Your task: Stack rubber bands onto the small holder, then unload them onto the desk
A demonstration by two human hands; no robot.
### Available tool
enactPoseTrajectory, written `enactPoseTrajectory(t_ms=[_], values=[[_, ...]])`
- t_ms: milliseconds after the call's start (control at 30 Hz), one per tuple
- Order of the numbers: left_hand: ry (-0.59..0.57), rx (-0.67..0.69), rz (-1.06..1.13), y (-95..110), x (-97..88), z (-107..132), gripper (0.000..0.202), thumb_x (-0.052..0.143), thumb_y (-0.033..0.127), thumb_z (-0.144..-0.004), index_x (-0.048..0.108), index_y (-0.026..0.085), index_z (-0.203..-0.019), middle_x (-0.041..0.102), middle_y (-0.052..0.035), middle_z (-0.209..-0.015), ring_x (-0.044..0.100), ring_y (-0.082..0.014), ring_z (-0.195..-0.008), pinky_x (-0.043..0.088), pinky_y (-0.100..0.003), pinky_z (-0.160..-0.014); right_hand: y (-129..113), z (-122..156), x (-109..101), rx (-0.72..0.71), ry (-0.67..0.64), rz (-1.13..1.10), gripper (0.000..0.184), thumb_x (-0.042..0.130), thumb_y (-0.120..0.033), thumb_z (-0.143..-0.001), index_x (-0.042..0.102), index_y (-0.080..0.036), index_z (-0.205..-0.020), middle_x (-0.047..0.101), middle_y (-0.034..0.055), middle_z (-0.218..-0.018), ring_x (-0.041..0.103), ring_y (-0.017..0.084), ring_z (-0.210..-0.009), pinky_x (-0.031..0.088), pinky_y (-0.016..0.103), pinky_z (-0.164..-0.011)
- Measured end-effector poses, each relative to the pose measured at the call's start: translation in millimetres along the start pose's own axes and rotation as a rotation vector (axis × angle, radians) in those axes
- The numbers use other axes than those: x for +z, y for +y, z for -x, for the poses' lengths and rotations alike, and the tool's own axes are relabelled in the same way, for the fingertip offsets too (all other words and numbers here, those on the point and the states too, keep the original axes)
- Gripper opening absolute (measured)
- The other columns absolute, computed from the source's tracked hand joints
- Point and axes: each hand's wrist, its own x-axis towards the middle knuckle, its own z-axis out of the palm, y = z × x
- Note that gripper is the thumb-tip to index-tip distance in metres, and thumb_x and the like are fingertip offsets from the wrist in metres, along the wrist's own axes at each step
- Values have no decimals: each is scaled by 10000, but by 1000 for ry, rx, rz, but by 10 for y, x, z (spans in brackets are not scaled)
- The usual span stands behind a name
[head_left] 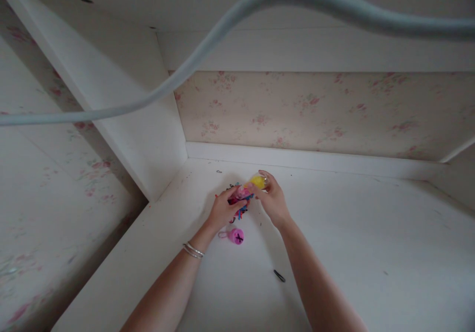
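My right hand (273, 201) grips a small clear container (259, 181) with yellow showing inside, tilted down to the left. Its lower end looks pink and meets my left hand (223, 207). The fingers of that hand curl around a bunch of small colourful bands (241, 212) in red, blue and black, partly hidden under the palm. Just below, on the white surface, lies a pink cup-like piece (236, 236) with a loop at its left and a black mark on top. A black hair clip (279, 275) rests nearer to me, by my right forearm.
A thick pale cable (237, 18) crosses the upper view, close to the camera. The white surface (352, 233) is bounded by a white side panel (144, 109) at left and a floral-papered back wall (315, 109). A small loop (218, 171) lies near the back edge.
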Motion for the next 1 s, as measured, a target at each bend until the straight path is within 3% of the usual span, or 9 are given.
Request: enactPoseTrajectory(t_ms=[133,333,467,633,1000], values=[[42,1,8,-40,-24,-19,255,603,301,-820,701,184,-1025,713,-57,-962,650,-163,-848,507,-299,-804,9,-14,-44,23,93,-28,586,716,-480,-688,541,-265,-1205,634,44,-1023,583,183,-788,495,295,-594],[99,64,-10,-11,-56,-24,203,580,281,-832,722,190,-945,675,-43,-917,622,-146,-846,490,-268,-791,-18,-5,-32,172,116,-248,468,716,-506,-684,596,-271,-1070,630,4,-891,568,146,-679,463,251,-518],[12,127,14,7,-56,2,283,548,312,-865,691,211,-1087,639,-51,-978,600,-142,-873,486,-264,-792,-15,11,-26,264,58,-433,339,722,-491,-695,625,-249,-913,618,-13,-810,532,108,-620,412,206,-495],[-112,52,71,-10,-29,25,473,619,348,-821,566,234,-1277,613,-63,-1064,592,-136,-809,502,-260,-715,-5,41,-1,296,-5,-496,307,740,-466,-690,634,-242,-872,629,-13,-815,521,100,-616,385,196,-498],[-89,70,104,45,-68,8,222,607,317,-826,722,180,-957,607,-70,-941,594,-158,-842,487,-261,-738,31,21,-50,300,-22,-460,340,706,-513,-705,604,-233,-871,631,16,-843,539,132,-651,402,213,-502]])
